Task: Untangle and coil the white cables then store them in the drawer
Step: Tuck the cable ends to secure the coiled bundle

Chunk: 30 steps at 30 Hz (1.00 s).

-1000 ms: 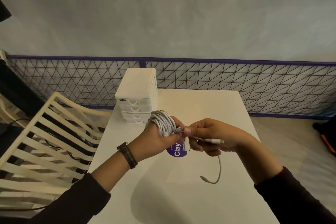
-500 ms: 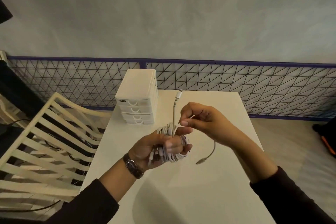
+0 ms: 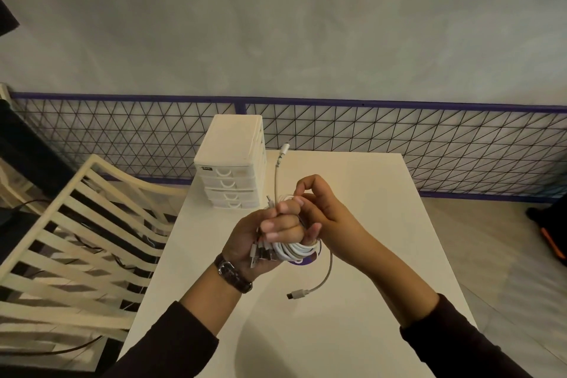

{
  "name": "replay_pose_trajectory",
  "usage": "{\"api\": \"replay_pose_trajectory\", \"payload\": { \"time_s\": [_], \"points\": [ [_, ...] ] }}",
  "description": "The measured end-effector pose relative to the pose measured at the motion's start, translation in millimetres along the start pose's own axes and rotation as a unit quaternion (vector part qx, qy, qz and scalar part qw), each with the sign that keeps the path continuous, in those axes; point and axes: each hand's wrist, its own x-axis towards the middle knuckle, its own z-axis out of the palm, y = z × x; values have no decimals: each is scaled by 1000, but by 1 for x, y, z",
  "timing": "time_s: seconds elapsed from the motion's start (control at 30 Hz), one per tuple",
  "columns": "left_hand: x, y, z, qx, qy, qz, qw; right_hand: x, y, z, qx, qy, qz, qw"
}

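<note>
**A:** Hands?

**B:** Left hand (image 3: 270,236) is wrapped round the coiled white cables (image 3: 296,250), fingers curled tight. Several plugs poke out by the palm. Right hand (image 3: 322,209) touches it from the right, fingers curled and pinching 1 strand at the top of the bundle.

**A:** Loose ends?

**B:** 2. 1 tail stands up out of the fist, with its connector (image 3: 284,147) well above the hands. The other hangs below the bundle in a curve. Its plug (image 3: 296,294) is low over the table (image 3: 368,301); can't tell if it touches.

**A:** Handling?

**B:** My read: light, soft, springy. The coil likely opens if the grip relaxes, and the jacket looks smooth, so probably slippery. Hold across all the loops at mid-bundle, never by a plug. Connector necks are the weak spot, so no yanking there.

**A:** Drawer?

**B:** Drawer unit (image 3: 230,163) sits at the table's far left, beyond the hands. It has 4 drawers and all look closed. Opening 1 needs a free hand, so the bundle has to hold in 1 fist.

**A:** Anything else?

**B:** Purple sticker (image 3: 299,262) on the table under the bundle, mostly hidden. Slatted chair (image 3: 76,224) to the left.
</note>
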Motion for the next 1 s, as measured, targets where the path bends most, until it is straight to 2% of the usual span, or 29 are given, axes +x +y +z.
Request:
{"api": "replay_pose_trajectory", "payload": {
  "time_s": [0.13,0.2,0.27,0.4,0.5,0.57,0.7,0.77,0.83,1.0],
  "points": [
    [5,4,-7,21,-22,-20,999,1,6,1,4,44,-6,999],
    [10,5,-3,-12,-58,-69,996,1,7,0,19,58,-7,998],
    [11,9,-1,8,-60,-85,995,1,5,-1,26,67,-12,997],
    [8,16,2,64,-50,-87,993,-2,1,-3,34,66,-27,997],
    [8,17,3,65,-73,-101,990,-4,0,-4,38,63,-34,997],
    [7,19,5,54,-78,-79,992,-3,-3,-7,32,50,-23,998],
    [7,18,5,102,-56,-31,993,-2,-8,-10,-6,32,-15,999],
    [11,15,8,68,-87,-72,991,-2,-5,-9,-4,48,-16,999],
    [12,18,12,94,-44,-101,989,-3,-1,-7,-7,73,-15,997],
    [13,25,15,169,16,-110,979,-3,-1,-4,-58,130,-19,990]
  ]
}}
